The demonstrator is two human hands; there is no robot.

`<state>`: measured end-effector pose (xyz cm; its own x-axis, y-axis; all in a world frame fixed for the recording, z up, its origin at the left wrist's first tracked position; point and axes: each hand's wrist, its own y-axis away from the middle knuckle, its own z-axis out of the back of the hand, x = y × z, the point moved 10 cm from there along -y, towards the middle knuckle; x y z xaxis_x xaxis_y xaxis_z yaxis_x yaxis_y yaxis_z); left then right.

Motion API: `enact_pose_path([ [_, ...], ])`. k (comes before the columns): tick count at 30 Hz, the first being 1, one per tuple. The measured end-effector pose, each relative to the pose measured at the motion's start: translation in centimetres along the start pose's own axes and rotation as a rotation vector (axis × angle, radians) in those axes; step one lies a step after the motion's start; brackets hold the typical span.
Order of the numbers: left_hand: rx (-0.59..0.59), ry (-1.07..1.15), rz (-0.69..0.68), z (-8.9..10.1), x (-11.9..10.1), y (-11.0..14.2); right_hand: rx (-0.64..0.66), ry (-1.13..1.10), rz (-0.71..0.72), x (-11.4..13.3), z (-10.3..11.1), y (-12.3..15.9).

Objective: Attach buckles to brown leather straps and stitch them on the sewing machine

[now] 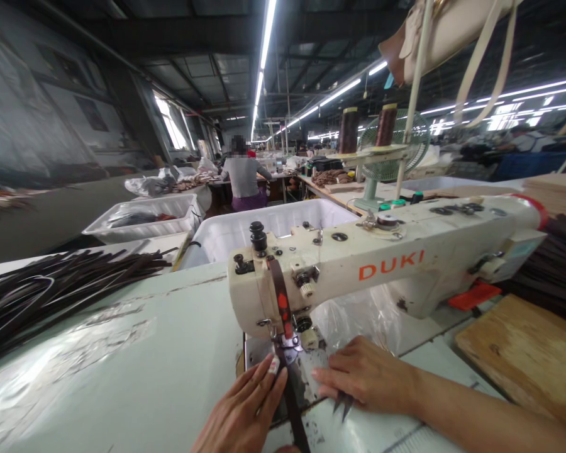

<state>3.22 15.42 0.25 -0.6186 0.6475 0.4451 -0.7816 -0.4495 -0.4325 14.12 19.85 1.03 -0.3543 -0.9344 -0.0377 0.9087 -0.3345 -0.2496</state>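
Note:
A dark brown strap [292, 409] runs from the near edge up to the needle area of a cream sewing machine [330, 270]. Against the strap's left side, my left hand [248, 406] lies with its fingers stretched forward; one fingertip is wrapped in white tape. Its thumb is mostly out of view. On the right of the needle plate [306, 374], my right hand [365, 377] is curled, knuckles up. Two pointed dark blades of thread snips [343, 406] stick out beneath its fingers; their handles are hidden in the palm. A lamp lights the presser foot [290, 343].
Many dark straps [75, 283] lie piled on the left of the pale table [183, 352]. White plastic bins [273, 217] stand behind the machine. A wooden board [528, 352] is at right. Thread spools [348, 131] and a fan [391, 148] rise behind. A seated person [245, 176] is farther back.

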Motion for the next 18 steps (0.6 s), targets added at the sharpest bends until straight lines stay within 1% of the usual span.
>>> enact_pose_path([
  [10, -0.026, 0.016, 0.027, 0.43, 0.32, -0.1, -0.005, 0.005, 0.0, -0.06, 0.07, -0.04],
  [16, 0.014, -0.018, -0.008, 0.36, -0.17, -0.12, -0.019, 0.0, 0.005, -0.04, 0.28, -0.08],
  [18, 0.017, -0.019, 0.0, 0.33, -0.14, -0.22, -0.02, 0.003, 0.007, 0.02, 0.37, -0.1],
])
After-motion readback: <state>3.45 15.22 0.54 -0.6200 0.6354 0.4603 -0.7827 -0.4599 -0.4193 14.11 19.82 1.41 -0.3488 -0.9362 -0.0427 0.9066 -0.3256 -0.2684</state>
